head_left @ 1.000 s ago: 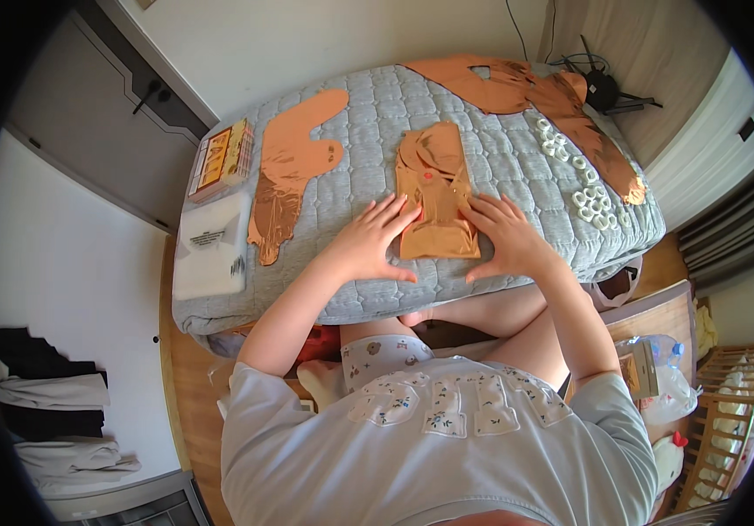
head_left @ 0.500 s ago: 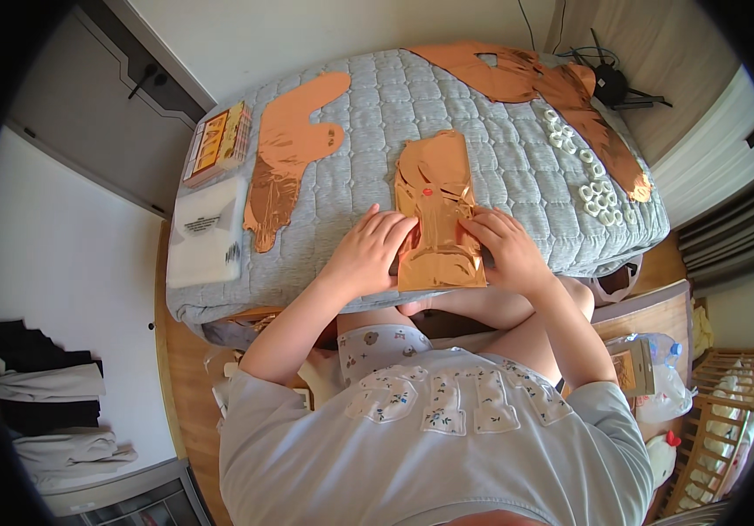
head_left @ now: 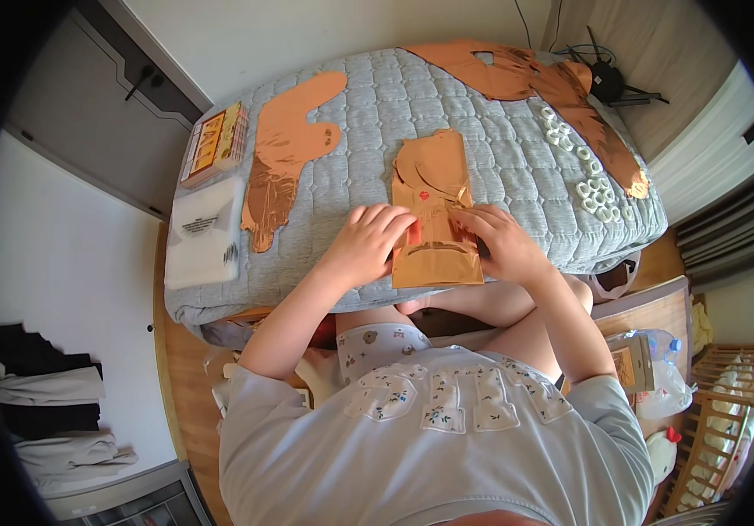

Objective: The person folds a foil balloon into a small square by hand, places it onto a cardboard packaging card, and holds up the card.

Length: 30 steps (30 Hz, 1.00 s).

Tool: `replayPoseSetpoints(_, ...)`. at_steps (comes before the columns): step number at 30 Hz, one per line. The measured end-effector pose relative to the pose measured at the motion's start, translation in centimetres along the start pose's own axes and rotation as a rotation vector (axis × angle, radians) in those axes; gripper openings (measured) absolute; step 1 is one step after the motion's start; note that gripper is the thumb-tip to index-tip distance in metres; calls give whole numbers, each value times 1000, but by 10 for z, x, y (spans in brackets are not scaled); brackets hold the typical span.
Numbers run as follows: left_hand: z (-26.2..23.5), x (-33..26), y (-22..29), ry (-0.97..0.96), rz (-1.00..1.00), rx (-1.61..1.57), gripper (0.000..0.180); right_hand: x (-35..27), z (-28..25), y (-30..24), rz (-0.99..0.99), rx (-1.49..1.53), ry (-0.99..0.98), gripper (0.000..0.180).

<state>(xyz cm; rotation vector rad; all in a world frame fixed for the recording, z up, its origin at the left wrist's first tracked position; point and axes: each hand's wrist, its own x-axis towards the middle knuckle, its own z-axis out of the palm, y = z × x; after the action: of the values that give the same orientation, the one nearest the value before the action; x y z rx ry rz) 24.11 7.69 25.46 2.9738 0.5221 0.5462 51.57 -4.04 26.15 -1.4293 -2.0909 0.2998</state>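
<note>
A flat, folded copper-coloured foil balloon (head_left: pixel 437 267) lies on the quilted mattress in front of me. It has a small red mark near its middle and creases across its surface. My left hand (head_left: pixel 366 241) grips its left edge with bent fingers, the fingertips resting on the foil. On the opposite edge my right hand (head_left: pixel 506 245) does likewise, fingers curled over the foil. Both thumbs are largely hidden. Left of these stretches another flat foil balloon (head_left: pixel 289 131), curved in outline and wrinkled at its near end.
More copper foil balloons (head_left: pixel 464 70) lie along the far right of the mattress (head_left: pixel 368 114). Several white rolls or rings (head_left: pixel 589 188) sit beside them. A boxed package (head_left: pixel 216 145) and a clear plastic packet (head_left: pixel 206 232) occupy the left side. A black router (head_left: pixel 609 81) stands at the back right.
My fingers have shifted slightly on the foil's edges, the right fingertips a little further inward. The creases around them look different. The other balloons stay where they were.
</note>
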Motion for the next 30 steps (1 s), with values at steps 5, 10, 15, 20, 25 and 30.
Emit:
replayPoseSetpoints(5, -1, 4, -4, 7, 3, -56, 51, 5, 2, 10, -104, -90, 12, 57)
replayPoseSetpoints(10, 0, 11, -11, -69, 16, -105, 47, 6, 6, 9, -152, -194, 60, 52)
replayPoseSetpoints(15, -1, 14, -10, 25, 74, -35, 45, 10, 1, -3, -14, -143, -6, 49)
replayPoseSetpoints(20, -1, 18, -13, -24, 60, -66, 46, 11, 9, 8, -118, -178, 67, 52)
replayPoseSetpoints(25, -4, 23, -13, -30, 18, -175, 46, 13, 9, 13, -126, -127, 36, 46)
replayPoseSetpoints(30, 3, 26, -26, 8, -31, -439, 29, 19, 8, 14, 71, 0, 84, 36)
